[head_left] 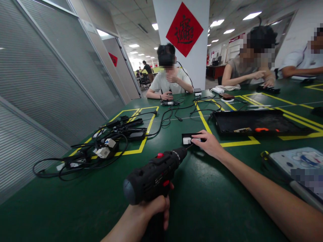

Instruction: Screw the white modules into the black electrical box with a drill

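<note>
My left hand [157,205] is wrapped around the grip of a black cordless drill [153,174] with red buttons. The drill points forward and to the right, with a thin bit [189,146] in its chuck. Just beyond the bit's tip lies a small black box [184,135] with white pieces in or on it. My right hand [205,141] grips this box from its right side, fingers bent over its front. Those fingers hide part of the box. I cannot tell whether the bit touches it.
A heap of black cables and white plugs [103,152] lies at left within yellow tape. On the right are a black tray [227,121] holding an orange item and a light blue case [300,158]. Cables [164,117] run toward a person across the green table [101,205]; others sit at right.
</note>
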`<state>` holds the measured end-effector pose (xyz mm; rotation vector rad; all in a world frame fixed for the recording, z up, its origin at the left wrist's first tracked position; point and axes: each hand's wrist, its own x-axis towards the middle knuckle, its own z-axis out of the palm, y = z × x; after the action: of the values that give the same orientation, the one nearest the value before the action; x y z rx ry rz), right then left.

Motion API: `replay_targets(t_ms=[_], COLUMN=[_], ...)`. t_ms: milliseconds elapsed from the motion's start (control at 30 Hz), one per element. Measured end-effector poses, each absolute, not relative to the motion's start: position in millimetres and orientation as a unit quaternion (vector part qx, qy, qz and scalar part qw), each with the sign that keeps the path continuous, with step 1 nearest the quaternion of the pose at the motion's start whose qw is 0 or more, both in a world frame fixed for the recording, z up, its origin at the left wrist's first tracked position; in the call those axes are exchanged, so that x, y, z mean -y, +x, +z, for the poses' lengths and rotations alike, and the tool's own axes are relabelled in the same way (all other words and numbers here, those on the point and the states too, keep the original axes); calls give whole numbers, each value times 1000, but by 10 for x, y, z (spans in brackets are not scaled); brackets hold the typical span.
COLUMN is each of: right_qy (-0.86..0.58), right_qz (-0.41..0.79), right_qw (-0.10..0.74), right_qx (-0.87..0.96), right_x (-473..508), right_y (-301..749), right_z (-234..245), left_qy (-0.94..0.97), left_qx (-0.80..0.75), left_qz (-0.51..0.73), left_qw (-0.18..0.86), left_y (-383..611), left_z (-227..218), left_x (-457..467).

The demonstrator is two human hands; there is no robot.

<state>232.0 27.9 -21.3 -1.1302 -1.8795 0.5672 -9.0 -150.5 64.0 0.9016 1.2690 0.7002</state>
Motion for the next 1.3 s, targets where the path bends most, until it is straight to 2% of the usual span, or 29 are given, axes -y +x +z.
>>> replay_targets(t_ms=[533, 767, 1000, 1300], right_qy=[-459, -456, -456, -456], right_qz=[226, 221, 219, 231], right_qw=[415, 423, 421, 418], right_qx=[753, 751, 753, 751], right_x=[-283, -280, -287, -264], right_y=[2329, 2320, 2326, 2321], right_z=[-201, -212, -221, -178], left_qy=[410, 398, 412, 407], left_qx=[-563, -590, -555, -595], left_qz=[295, 245, 307, 251], left_qw=[654, 659, 654, 646], left_y=[-112, -53, -75, -70], left_z=[666, 559, 675, 580], left_x=[1497, 1352, 1486, 1415])
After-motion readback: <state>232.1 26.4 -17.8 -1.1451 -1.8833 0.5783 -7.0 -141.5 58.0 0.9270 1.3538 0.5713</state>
